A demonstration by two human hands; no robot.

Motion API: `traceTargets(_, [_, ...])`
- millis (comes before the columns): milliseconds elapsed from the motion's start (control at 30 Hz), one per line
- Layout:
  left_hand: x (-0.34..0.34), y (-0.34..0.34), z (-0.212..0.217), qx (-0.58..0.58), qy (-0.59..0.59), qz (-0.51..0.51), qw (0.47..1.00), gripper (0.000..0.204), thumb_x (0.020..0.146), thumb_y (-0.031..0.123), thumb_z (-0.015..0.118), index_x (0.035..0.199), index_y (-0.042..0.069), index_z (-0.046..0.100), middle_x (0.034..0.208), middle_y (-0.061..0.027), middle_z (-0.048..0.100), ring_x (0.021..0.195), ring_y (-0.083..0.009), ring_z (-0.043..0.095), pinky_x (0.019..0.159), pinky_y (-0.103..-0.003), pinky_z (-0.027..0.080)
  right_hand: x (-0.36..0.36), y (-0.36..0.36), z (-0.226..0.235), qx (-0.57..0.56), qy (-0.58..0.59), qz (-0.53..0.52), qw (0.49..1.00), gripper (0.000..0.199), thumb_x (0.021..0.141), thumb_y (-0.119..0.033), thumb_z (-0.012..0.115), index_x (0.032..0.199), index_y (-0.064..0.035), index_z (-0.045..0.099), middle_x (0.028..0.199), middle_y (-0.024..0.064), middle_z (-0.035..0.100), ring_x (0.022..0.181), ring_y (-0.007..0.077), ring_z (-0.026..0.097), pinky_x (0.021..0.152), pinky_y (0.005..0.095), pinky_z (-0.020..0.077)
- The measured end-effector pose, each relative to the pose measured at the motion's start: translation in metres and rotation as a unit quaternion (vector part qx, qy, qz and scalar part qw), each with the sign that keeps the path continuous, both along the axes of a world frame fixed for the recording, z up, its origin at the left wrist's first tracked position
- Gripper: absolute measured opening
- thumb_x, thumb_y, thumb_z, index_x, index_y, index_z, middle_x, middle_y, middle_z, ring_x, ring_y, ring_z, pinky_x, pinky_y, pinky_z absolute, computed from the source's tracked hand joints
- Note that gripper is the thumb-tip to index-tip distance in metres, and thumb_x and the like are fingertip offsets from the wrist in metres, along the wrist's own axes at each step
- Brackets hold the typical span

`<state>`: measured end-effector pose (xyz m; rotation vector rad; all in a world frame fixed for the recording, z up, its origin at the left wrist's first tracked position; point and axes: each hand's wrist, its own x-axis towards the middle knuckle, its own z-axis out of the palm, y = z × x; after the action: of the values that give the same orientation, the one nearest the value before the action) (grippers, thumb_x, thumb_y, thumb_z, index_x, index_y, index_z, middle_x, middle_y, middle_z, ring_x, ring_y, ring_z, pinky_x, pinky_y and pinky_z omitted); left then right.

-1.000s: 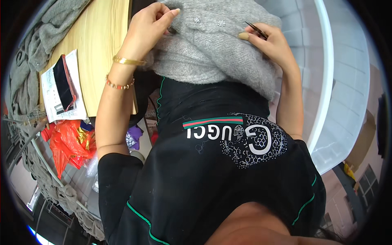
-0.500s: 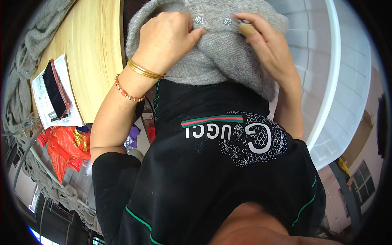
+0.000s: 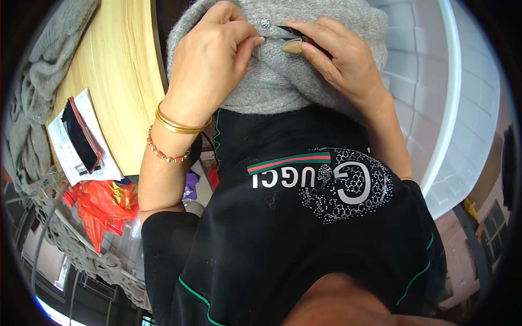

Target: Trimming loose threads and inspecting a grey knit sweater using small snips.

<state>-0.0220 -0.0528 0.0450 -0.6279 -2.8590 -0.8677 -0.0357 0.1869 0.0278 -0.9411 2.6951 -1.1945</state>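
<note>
Across my lap lies a grey knitted garment (image 3: 304, 76), with a round sparkling button (image 3: 266, 23) on its upper part. My right hand (image 3: 342, 60) grips small dark-handled thread snips (image 3: 287, 37), their metal blades pointing left. A tan finger cover (image 3: 292, 46) sits on the thumb of that hand. My left hand (image 3: 215, 60) is closed in a pinch over the knit, just left of the button, thumb tip close to the blade tips. Whatever it pinches is too small to make out.
On my left, a wooden tabletop (image 3: 122, 70) carries papers (image 3: 109, 146) and a dark pouch with a red edge (image 3: 81, 136). A red plastic bag (image 3: 100, 209) sits below it. More grey knitwear (image 3: 41, 81) hangs at the far left. A large translucent tub (image 3: 454, 108) stands at my right.
My right hand has moved left with the snips, whose blades now show between the hands. The left fingers have tightened to a pinch. One of the two visible buttons is now covered.
</note>
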Motion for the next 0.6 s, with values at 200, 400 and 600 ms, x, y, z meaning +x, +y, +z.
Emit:
traceTargets(200, [-0.002,0.003,0.001,0.057,0.013,-0.044,0.997,0.008,0.086,0.004,0.076,0.093,0.0,0.074,0.117,-0.0076,0.072,0.081,-0.0204,0.071,0.073,-0.029,0.056,0.006,-0.006,-0.005,0.002,0.053,-0.026,0.998,0.034,0.092,-0.012,0.07,0.126,-0.0116,0.07,0.086,0.0061,0.06,0.069,0.0208,0.06,0.062,0.034,0.0497])
traceTargets(400, [0.001,0.006,0.003,0.181,-0.11,0.008,0.977,0.007,0.086,0.002,0.077,0.092,-0.001,0.075,0.112,-0.0106,0.074,0.081,-0.0162,0.072,0.072,-0.028,0.056,0.01,-0.007,-0.012,0.018,0.093,-0.047,0.994,0.032,0.092,-0.014,0.07,0.124,-0.0117,0.071,0.089,0.0055,0.062,0.07,0.0208,0.062,0.062,0.0334,0.051])
traceTargets(600, [0.001,0.0,-0.001,0.293,-0.218,0.036,0.93,0.009,0.087,0.004,0.079,0.096,-0.001,0.078,0.114,-0.0067,0.072,0.083,-0.0053,0.064,0.07,-0.02,0.051,0.009,-0.006,-0.015,-0.013,0.084,-0.048,0.995,0.031,0.093,-0.014,0.069,0.124,-0.0108,0.071,0.088,0.0058,0.062,0.072,0.0202,0.062,0.064,0.0327,0.0509])
